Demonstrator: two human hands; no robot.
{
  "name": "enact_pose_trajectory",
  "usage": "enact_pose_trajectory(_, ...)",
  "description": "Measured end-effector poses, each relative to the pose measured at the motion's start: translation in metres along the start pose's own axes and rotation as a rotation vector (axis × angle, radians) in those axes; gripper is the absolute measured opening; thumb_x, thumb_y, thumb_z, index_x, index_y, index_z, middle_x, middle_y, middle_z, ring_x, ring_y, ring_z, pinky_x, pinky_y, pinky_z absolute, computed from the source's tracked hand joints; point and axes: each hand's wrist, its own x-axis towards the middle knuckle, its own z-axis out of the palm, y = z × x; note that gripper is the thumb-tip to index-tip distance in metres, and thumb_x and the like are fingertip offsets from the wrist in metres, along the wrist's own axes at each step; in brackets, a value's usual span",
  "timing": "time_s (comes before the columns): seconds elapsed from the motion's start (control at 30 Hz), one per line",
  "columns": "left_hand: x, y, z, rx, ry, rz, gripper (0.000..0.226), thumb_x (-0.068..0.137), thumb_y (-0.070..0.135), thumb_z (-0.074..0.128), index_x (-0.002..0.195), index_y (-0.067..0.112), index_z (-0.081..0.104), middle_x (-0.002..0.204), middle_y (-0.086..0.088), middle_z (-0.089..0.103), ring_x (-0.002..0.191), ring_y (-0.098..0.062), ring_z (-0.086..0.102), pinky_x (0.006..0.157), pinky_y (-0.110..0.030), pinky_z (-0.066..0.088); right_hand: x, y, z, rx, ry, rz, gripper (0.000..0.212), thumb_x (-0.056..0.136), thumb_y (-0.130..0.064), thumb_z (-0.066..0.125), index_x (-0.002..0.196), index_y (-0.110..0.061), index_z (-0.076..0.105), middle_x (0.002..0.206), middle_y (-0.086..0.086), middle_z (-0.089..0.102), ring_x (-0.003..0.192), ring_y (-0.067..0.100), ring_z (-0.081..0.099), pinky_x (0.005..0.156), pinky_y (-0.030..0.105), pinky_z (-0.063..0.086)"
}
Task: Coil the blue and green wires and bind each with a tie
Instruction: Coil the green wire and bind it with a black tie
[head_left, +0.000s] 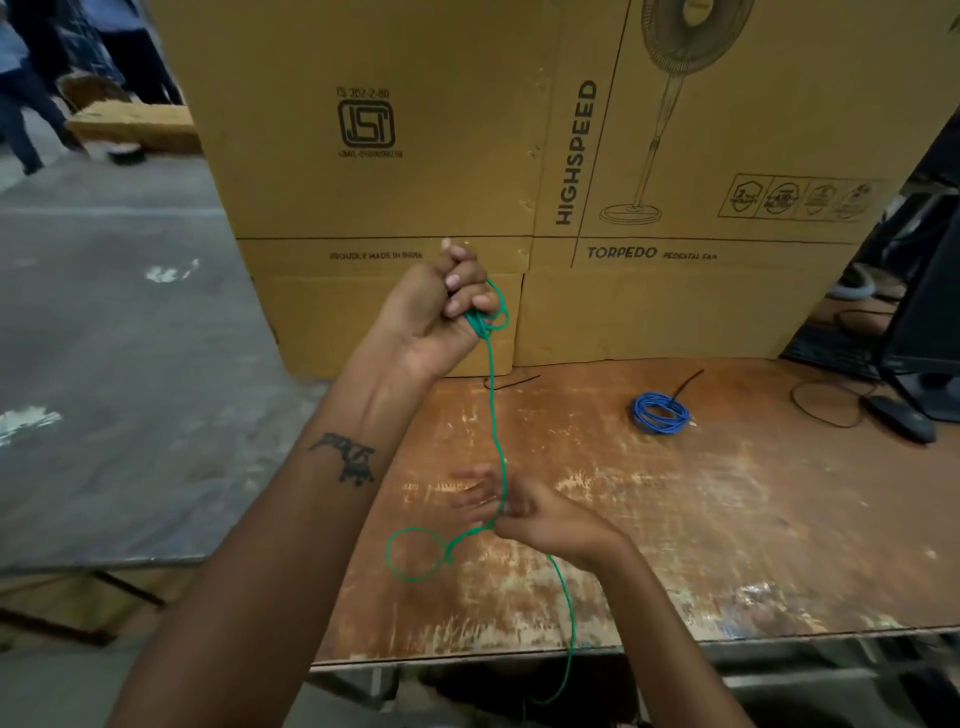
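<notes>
My left hand (447, 306) is raised in front of the cardboard boxes and grips a small bunch of green wire (496, 415) loops. From there the wire runs down to my right hand (524, 512), which is blurred and pinches it just above the table. Below that hand the wire forms a loose loop at the left, and its tail hangs over the table's front edge. The blue wire (661, 412) lies coiled on the table at the back right, with a black tie (688, 382) sticking out from it. Another black tie (511, 383) lies near the boxes.
Large cardboard fan boxes (467, 156) stand along the back of the worn wooden table (727, 545). A monitor stand, a black mouse (901, 418) and cables sit at the far right. Grey floor and walking people are at the left.
</notes>
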Motion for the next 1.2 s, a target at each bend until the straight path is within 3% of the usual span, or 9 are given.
enact_pose_trajectory(0.1, -0.004, -0.010, -0.002, 0.060, -0.014, -0.019, 0.040, 0.112, 0.024, 0.031, 0.076, 0.020, 0.048, 0.046, 0.008, 0.033, 0.030, -0.006, 0.025, 0.044, -0.020, 0.035, 0.010, -0.006, 0.020, 0.296, 0.046, -0.140, 0.057, 0.091, 0.008, 0.048, 0.146, -0.005, 0.055, 0.133, 0.016, 0.071, 0.124, 0.035, 0.067, 0.109, 0.043, 0.047)
enact_pose_trajectory(0.17, -0.008, -0.019, -0.009, 0.101, -0.007, -0.029, 0.038, 0.112, 0.029, 0.033, 0.078, 0.020, 0.046, 0.047, 0.009, 0.033, 0.030, -0.005, 0.025, 0.044, -0.019, 0.036, 0.011, -0.014, 0.025, 0.521, 0.109, -0.244, 0.037, 0.097, -0.008, 0.056, 0.133, -0.003, 0.064, 0.109, 0.011, 0.074, 0.089, 0.025, 0.069, 0.084, 0.034, 0.050)
enact_pose_trajectory(0.33, -0.025, -0.032, -0.026, -0.007, -0.020, -0.116, 0.036, 0.111, 0.027, 0.036, 0.078, 0.019, 0.046, 0.049, 0.007, 0.037, 0.037, -0.006, 0.039, 0.057, -0.019, 0.049, 0.008, 0.001, 0.010, 0.852, -0.036, -0.205, 0.026, 0.102, -0.036, 0.065, 0.097, -0.011, 0.064, 0.064, -0.003, 0.040, 0.050, 0.011, 0.023, 0.051, 0.028, 0.023)
enact_pose_trajectory(0.43, -0.040, -0.030, -0.029, -0.050, -0.050, -0.132, 0.039, 0.111, 0.021, 0.035, 0.076, 0.015, 0.051, 0.057, 0.003, 0.050, 0.064, -0.017, 0.072, 0.074, -0.034, 0.064, 0.002, 0.031, 0.001, 0.805, -0.005, -0.116, 0.033, 0.096, -0.040, 0.076, 0.093, -0.011, 0.062, 0.059, -0.005, 0.032, 0.045, 0.008, 0.021, 0.046, 0.026, 0.019)
enact_pose_trajectory(0.57, -0.058, -0.034, -0.039, 0.075, -0.090, -0.186, 0.032, 0.100, 0.029, 0.044, 0.074, 0.014, 0.053, 0.083, -0.008, 0.072, 0.103, -0.033, 0.074, 0.078, -0.036, 0.065, -0.014, 0.051, -0.022, 0.724, 0.089, 0.042, 0.045, 0.091, -0.052, 0.079, 0.077, -0.018, 0.053, 0.055, -0.006, 0.026, 0.039, 0.005, 0.023, 0.040, 0.021, 0.024)
enact_pose_trajectory(0.77, -0.082, -0.035, -0.053, 0.290, -0.008, -0.193, 0.036, 0.106, 0.034, 0.037, 0.075, 0.018, 0.048, 0.088, -0.009, 0.076, 0.079, -0.022, 0.078, 0.047, -0.017, 0.050, -0.033, 0.068, -0.052, 1.202, -0.067, -0.124, 0.024, 0.110, -0.016, 0.047, 0.124, -0.005, 0.062, 0.071, -0.011, 0.037, 0.049, 0.007, 0.031, 0.067, 0.026, 0.040)
enact_pose_trajectory(0.9, -0.089, -0.056, -0.059, 0.712, -0.050, -0.214, 0.038, 0.110, 0.031, 0.035, 0.076, 0.018, 0.045, 0.104, -0.020, 0.077, 0.094, -0.030, 0.077, 0.050, -0.019, 0.048, -0.020, 0.044, -0.045, 1.186, 0.077, 0.044, 0.037, 0.082, -0.004, 0.084, 0.108, -0.010, 0.058, 0.064, -0.007, 0.046, 0.033, 0.003, 0.032, 0.036, 0.019, 0.038)
enact_pose_trajectory(1.0, -0.091, -0.086, -0.072, 0.945, -0.085, -0.241, 0.036, 0.110, 0.037, 0.035, 0.084, 0.013, 0.046, 0.112, -0.025, 0.074, 0.105, -0.032, 0.072, 0.070, -0.026, 0.060, -0.008, 0.008, -0.035, 1.056, 0.353, 0.158, 0.011, 0.099, -0.007, 0.056, 0.109, -0.007, 0.060, 0.052, -0.008, 0.039, 0.025, 0.002, 0.027, 0.027, 0.016, 0.020)
enact_pose_trajectory(1.2, -0.089, -0.135, -0.097, 0.884, 0.098, -0.158, 0.038, 0.110, 0.032, 0.038, 0.080, 0.014, 0.053, 0.083, -0.011, 0.069, 0.079, -0.016, 0.072, 0.081, -0.030, 0.062, -0.018, -0.046, 0.001, 0.533, 0.509, 0.022, 0.030, 0.110, -0.017, 0.048, 0.124, -0.008, 0.073, 0.055, -0.003, 0.039, 0.039, 0.009, 0.043, 0.038, 0.021, 0.030)
